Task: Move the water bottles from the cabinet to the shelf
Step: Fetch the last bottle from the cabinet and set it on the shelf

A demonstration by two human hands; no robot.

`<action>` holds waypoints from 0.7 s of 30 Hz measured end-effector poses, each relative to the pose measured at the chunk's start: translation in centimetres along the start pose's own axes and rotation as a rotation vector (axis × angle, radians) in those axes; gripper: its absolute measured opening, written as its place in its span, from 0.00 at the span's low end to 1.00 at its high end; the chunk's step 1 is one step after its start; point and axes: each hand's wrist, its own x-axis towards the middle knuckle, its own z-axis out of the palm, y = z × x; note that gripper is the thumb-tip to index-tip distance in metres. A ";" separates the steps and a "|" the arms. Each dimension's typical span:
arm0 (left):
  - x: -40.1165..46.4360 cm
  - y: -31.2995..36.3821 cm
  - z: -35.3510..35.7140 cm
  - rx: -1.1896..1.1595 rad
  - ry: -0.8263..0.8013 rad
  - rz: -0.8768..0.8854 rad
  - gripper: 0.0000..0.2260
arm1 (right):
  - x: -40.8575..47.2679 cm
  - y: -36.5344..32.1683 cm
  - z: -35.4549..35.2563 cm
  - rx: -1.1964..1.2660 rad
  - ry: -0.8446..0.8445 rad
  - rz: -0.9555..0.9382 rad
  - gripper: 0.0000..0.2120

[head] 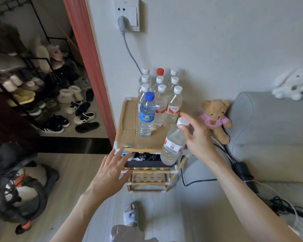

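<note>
A small wooden cabinet (128, 117) with a cardboard top stands against the wall. Several clear water bottles with white caps (173, 109) stand on it in rows, one red-capped (160, 71) at the back, and a blue-capped, blue-labelled bottle (146, 116) in front. My right hand (198, 135) pinches the neck of a white-capped bottle (172, 145), which hangs tilted off the cabinet's front right corner. My left hand (110, 172) is spread with straight fingers at the cabinet's front left edge, holding nothing.
A grey sofa (269, 130) with a teddy bear (216, 116) and a white plush toy (294, 83) lies on the right. Cables and a power adapter (243, 172) trail beside it. A shoe rack (47, 95) stands beyond the red door frame. A fan (19, 191) sits at lower left.
</note>
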 end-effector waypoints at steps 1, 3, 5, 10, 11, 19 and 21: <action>1.4 -0.5 0.1 0.009 -0.004 0.009 0.33 | 1.2 0.3 0.5 -0.002 -0.001 -0.001 0.16; 4.2 -1.6 0.4 -0.024 -0.038 -0.007 0.30 | 3.3 1.0 1.4 -0.010 0.005 0.008 0.17; 6.8 -3.1 1.2 -0.049 -0.046 -0.007 0.27 | 5.3 2.0 2.4 -0.018 0.013 0.037 0.17; 11.1 -6.2 4.2 0.067 -0.150 0.000 0.22 | 9.2 3.5 4.3 -0.037 -0.012 0.078 0.18; 11.7 -6.5 4.8 0.099 -0.165 0.003 0.21 | 9.8 3.6 4.6 -0.037 -0.020 0.084 0.18; 13.4 -9.0 8.0 0.210 -0.263 -0.035 0.27 | 11.9 5.7 6.0 0.064 -0.133 0.136 0.20; 13.2 -9.0 8.5 0.211 -0.286 -0.050 0.27 | 12.1 5.7 6.2 0.114 -0.149 0.129 0.19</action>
